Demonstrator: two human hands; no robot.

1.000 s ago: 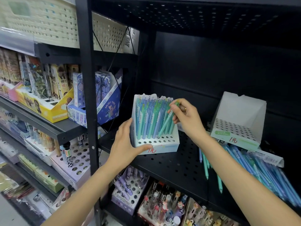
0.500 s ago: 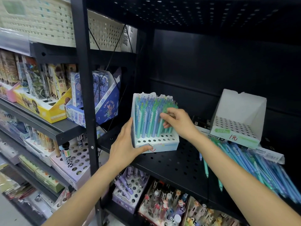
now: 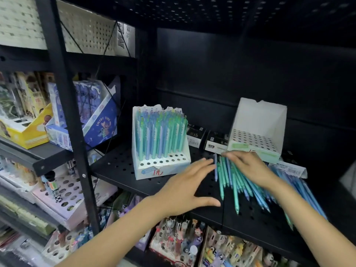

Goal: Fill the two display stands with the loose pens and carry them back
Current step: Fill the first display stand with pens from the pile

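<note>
A white display stand (image 3: 159, 166) packed with blue and green pens stands on the black perforated shelf (image 3: 119, 166), its front rows of holes bare. Further right, a second white stand (image 3: 258, 132) holds no pens. A heap of loose blue and green pens (image 3: 238, 185) lies on the shelf in front of it. My right hand (image 3: 248, 168) rests flat on top of that heap, fingers spread and pointing left. My left hand (image 3: 190, 187) hovers open just left of the pens, holding nothing.
Small black boxes (image 3: 208, 139) sit between the two stands at the back. A black upright post (image 3: 65, 105) divides this bay from shelves of boxed stationery (image 3: 84, 112) on the left. More pen displays (image 3: 177, 241) fill the shelf below.
My left hand let go of the filled stand and moved right. My right hand left the stand's pens and dropped onto the loose heap. The view shifted to the right.
</note>
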